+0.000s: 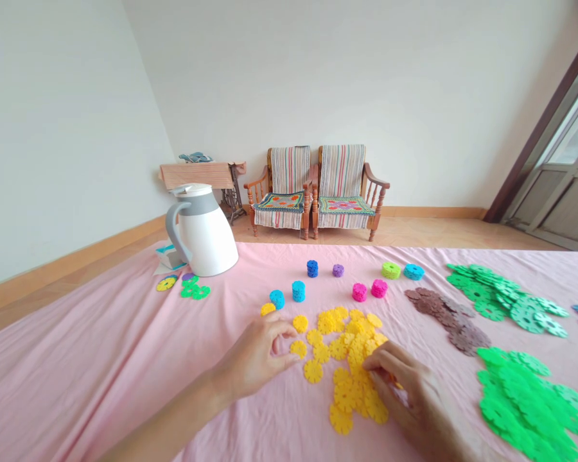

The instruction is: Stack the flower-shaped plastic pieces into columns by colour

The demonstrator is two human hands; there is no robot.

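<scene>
From my remote seat, the head view shows both hands working in a loose spread of yellow discs (351, 378) on a pink cloth (101, 366). All the handling at this moment is in that yellow spread, which lies near the middle of the cloth.

My left hand (255, 356) is half closed, its fingers (282, 327) curled and hanging just beside a lone disc (298, 349). I can't tell whether it has hold of anything, though nothing shows between the fingertips. My right hand (409, 391) sits lower on the spread, fingers bent and pressed in among the discs. They hide whatever is under them, so I can't tell whether it is gripping one.

Just beyond the yellow stands a loose row of short stacks: two blue stacks (288, 295), a navy stack (312, 268), a purple stack (338, 270), two pink stacks (368, 290), a lime stack (390, 270) and a teal stack (413, 271). To the right lie brown discs (446, 317) and heaps of green discs (523, 398). A white jug (205, 231) stands at the far left of the cloth, and two wooden armchairs (318, 192) stand against the far wall.
</scene>
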